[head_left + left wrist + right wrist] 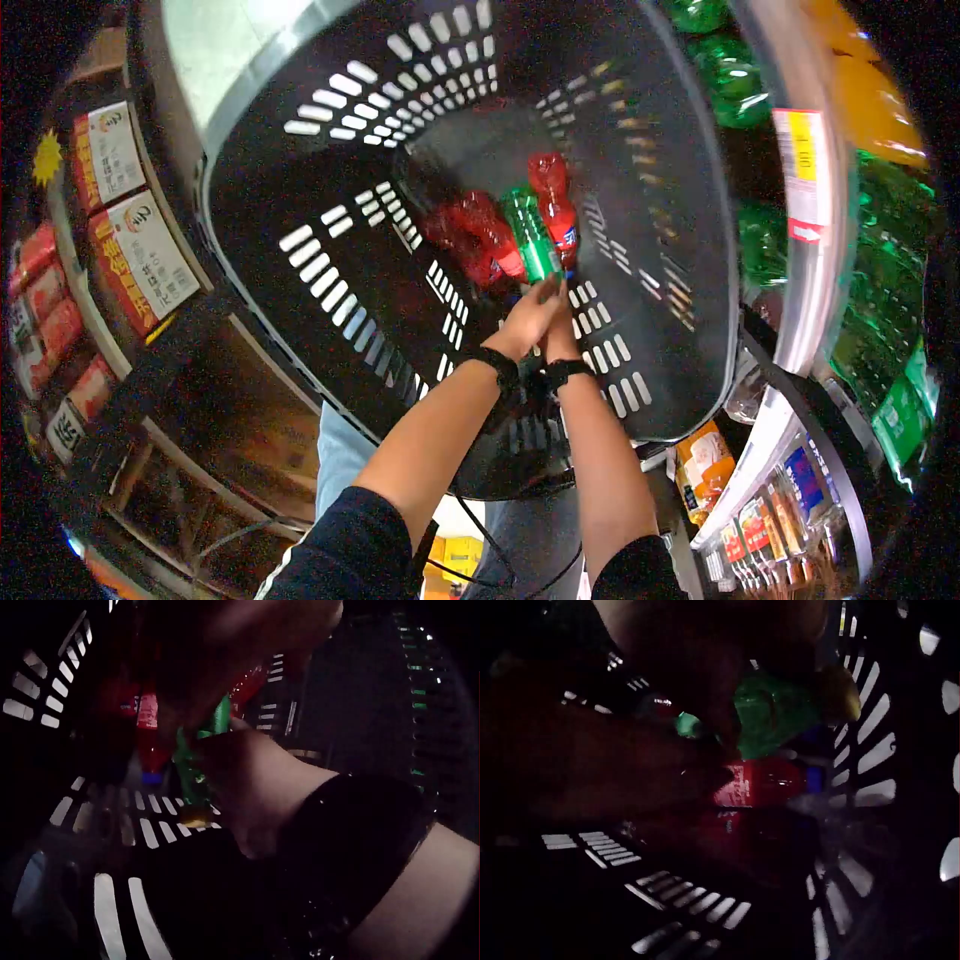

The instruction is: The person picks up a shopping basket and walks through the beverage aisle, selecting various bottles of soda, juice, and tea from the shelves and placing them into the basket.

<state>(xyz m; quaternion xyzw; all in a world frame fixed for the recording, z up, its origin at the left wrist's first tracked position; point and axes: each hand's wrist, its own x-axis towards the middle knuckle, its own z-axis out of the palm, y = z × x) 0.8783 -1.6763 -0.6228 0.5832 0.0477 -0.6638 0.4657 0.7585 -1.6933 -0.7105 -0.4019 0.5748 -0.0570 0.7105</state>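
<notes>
Between shelves point(818, 290), both hands point(525, 325) point(559, 322), side by side, grip a green bottle point(530, 235).

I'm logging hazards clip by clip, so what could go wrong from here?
1. The green plastic bottle might slip: the left hand and right hand crowd together at its near end, and their exact grip is too dark to read.
2. It could knock the blue-capped red plastic bottle lying close beside it.
3. Knuckles may scrape the slotted black plastic basket, since both hands reach well down inside.
</notes>
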